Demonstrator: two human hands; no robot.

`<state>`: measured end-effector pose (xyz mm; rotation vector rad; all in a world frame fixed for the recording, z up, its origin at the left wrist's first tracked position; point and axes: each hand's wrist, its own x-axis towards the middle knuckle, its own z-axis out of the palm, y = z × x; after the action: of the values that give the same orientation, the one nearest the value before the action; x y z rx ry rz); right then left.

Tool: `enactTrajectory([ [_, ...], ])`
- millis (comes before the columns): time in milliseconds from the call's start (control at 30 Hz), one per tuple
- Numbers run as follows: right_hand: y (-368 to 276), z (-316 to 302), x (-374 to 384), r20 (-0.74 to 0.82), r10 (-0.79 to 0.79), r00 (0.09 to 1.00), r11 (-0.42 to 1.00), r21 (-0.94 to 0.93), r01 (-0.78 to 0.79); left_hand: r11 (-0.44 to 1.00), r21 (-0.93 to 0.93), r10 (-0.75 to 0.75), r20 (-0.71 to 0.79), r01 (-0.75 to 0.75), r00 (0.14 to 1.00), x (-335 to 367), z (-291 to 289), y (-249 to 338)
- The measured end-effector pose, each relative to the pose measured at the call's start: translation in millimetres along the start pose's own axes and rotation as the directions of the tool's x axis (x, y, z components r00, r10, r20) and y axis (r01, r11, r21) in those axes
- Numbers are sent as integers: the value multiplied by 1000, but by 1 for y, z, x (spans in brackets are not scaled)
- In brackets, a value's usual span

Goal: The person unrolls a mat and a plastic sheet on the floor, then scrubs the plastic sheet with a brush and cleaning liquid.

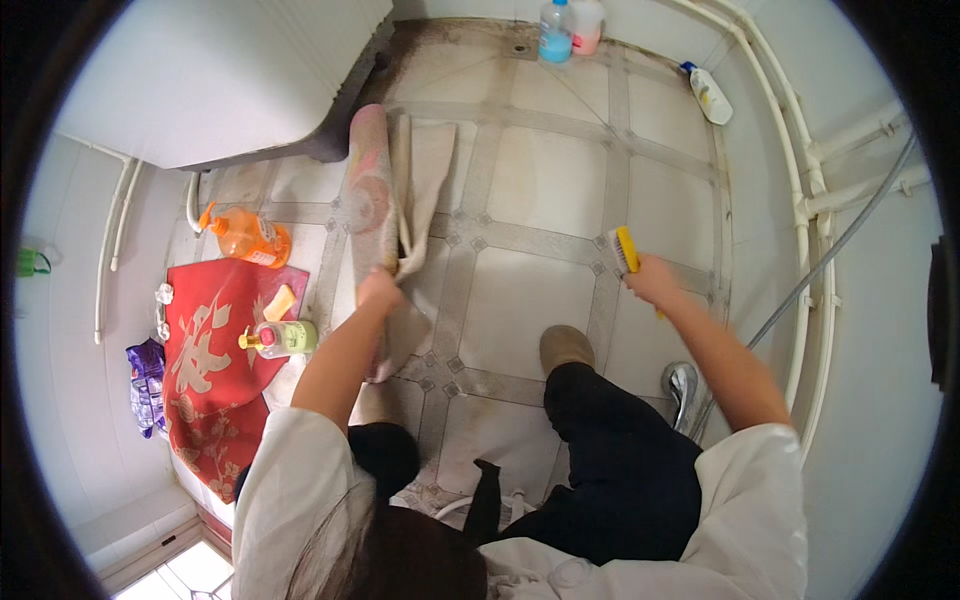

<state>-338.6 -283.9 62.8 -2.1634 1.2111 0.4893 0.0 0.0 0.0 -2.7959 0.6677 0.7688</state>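
My left hand (pixel 380 290) is closed on a partly rolled floor mat (pixel 368 190), pinkish and patterned on one side, with a beige backing that flares out to the right. The mat stretches away from me over the tiled floor (pixel 530 300). Out to the right, my right hand (pixel 654 281) grips a yellow scrub brush (pixel 626 248), its grey bristles facing left. The brush is held apart from the mat. Part of its handle is hidden in my fist.
Left of the mat lie an orange pump bottle (pixel 252 238), a red patterned mat (pixel 210 370), a yellow sponge (pixel 280 303) and a green pump bottle (pixel 285 338). A shower head (pixel 680 385) with a grey hose lies right. Bottles (pixel 556 35) stand far back. White pipes (pixel 800 200) line the wall.
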Motion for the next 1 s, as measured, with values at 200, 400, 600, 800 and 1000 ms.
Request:
enactTrajectory([
  [200,40,60,9,-275,100,956,991,117,-70,981,-192,13,-56,-24,998,-30,-8,-12],
  [400,98,77,17,-249,176,952,980,131,-148,969,-246,0,-45,-11,999,-50,7,12],
  [600,102,85,24,-202,211,956,976,102,-194,983,-186,-2,-26,-2,1000,-54,6,22],
  [800,97,80,35,-267,157,951,980,159,-118,971,-238,-39,-74,20,996,-53,4,19],
  [1000,45,58,40,-470,-183,863,970,-230,80,884,-466,0,-80,-38,997,-62,3,49],
])
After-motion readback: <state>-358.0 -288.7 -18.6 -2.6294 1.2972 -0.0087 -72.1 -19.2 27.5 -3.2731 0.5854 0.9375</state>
